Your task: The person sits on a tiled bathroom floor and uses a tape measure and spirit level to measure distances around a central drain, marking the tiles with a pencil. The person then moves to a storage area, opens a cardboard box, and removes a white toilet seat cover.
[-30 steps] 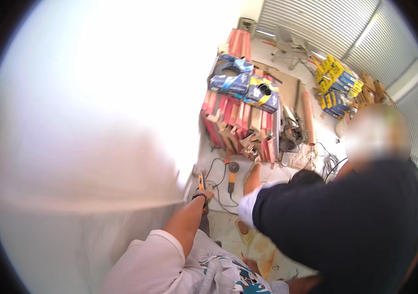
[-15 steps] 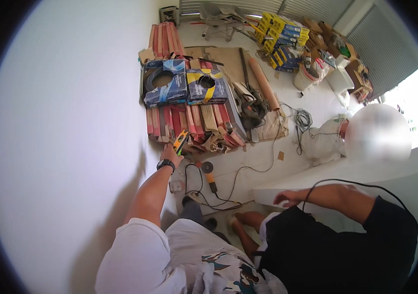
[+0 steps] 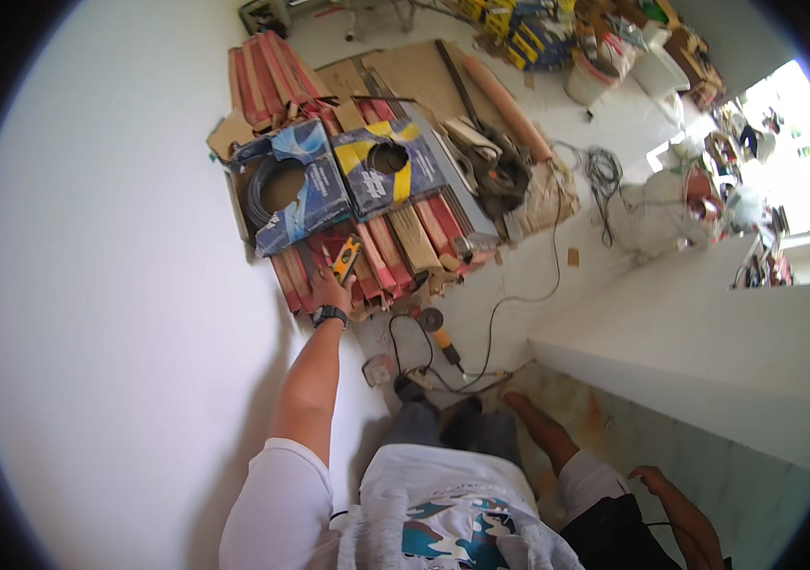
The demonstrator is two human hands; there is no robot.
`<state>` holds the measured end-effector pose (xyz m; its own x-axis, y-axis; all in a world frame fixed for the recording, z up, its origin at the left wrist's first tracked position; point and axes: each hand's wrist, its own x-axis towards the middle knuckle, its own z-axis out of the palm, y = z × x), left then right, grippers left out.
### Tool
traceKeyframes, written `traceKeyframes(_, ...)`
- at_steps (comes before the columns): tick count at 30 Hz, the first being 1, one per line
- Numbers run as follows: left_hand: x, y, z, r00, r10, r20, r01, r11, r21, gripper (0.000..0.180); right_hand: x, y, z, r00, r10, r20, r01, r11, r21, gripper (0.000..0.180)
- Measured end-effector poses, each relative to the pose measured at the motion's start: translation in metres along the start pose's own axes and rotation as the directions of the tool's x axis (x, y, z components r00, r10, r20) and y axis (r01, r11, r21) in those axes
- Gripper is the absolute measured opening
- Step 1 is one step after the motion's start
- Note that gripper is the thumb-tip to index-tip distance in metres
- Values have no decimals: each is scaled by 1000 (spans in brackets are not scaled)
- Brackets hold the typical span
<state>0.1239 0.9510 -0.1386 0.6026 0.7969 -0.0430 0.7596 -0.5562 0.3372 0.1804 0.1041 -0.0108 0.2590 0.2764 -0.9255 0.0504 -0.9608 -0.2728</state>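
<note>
My left arm stretches forward along the white wall, a dark watch on its wrist. In that hand (image 3: pixel 331 289) is a short orange-and-black tool (image 3: pixel 347 257) that looks like a small spirit level, and my fingers are closed round its lower end. The hand is over the near end of a stack of long red-and-brown cartons (image 3: pixel 384 255). Just beyond it lies a blue box (image 3: pixel 329 190) with a coil of dark cable showing through its round opening. Beside that is a blue-and-yellow box (image 3: pixel 363 186). My right hand is out of the picture.
An angle grinder (image 3: pixel 445 345) with a black cord lies on the floor near my feet. A co-worker's arm (image 3: pixel 688 513) and bare leg (image 3: pixel 546 432) are close on my right, beside a low white wall (image 3: pixel 699 342). Buckets and boxes stand farther back.
My left hand has moved forward over the cartons with the orange tool still held. My view has shifted and turned. The co-worker now appears lower and farther right.
</note>
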Motion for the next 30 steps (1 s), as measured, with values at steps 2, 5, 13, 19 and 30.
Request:
traceKeyframes(2,8,-7,-8,999,25,25,-28,990,142,77,-41,8,13,999,7,-44,-3,996,89,26)
traceKeyframes(5,35,-3,-31,976,73,206,-120,966,228,76,-118,51,34,993,2,-118,20,983,183,23)
traceKeyframes(13,39,40,-39,969,225,100,-247,881,405,63,-232,67,72,907,4,-422,148,934,326,34)
traceKeyframes(19,-4,124,-32,997,19,80,-43,952,302,62,46,-141,-50,885,461,59,-383,650,656,39)
traceKeyframes(30,58,385,50,852,324,412,-285,946,-154,48,201,-260,-375,850,39,-526,286,804,522,30)
